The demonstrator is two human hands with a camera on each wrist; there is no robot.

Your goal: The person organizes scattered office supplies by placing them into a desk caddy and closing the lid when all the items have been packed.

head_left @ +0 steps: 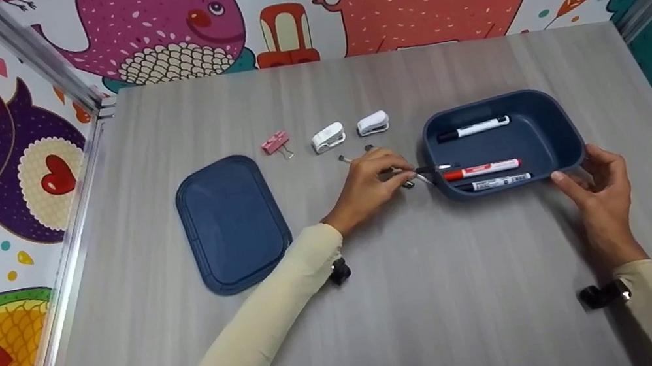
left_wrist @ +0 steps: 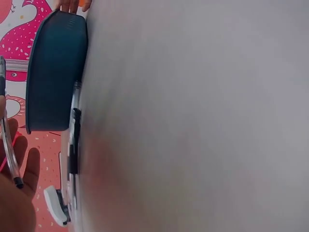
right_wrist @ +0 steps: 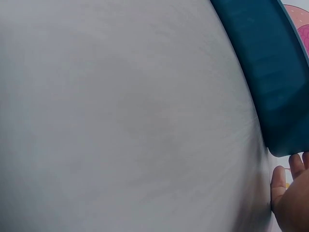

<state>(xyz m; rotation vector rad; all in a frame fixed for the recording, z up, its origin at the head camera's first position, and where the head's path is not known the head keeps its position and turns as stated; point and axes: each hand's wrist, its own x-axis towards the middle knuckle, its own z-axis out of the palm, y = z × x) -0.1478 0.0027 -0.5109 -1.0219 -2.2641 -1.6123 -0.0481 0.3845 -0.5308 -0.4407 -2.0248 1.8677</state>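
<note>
My left hand (head_left: 371, 183) pinches a clear-barrelled pen (left_wrist: 7, 140) between thumb and fingers, its far end reaching over the left rim of a dark blue plastic box (head_left: 564, 123). Beneath that hand, other black-and-clear pens (left_wrist: 74, 140) lie on the table, partly hidden. My right hand (head_left: 604, 199) holds the box's near right corner, thumb at the front and fingers at the end wall. Inside the box lie a red marker (head_left: 486, 169), a white marker with a black cap (head_left: 476, 128) and another white marker (head_left: 498, 182).
A dark blue lid (head_left: 234, 225) lies flat at left on the grey table (head_left: 403, 329). Behind my left hand sit a pink binder clip (head_left: 275, 142) and two small white staplers, one left (head_left: 328, 137) and one right (head_left: 373, 123). Cartoon-printed walls (head_left: 159, 18) border the table.
</note>
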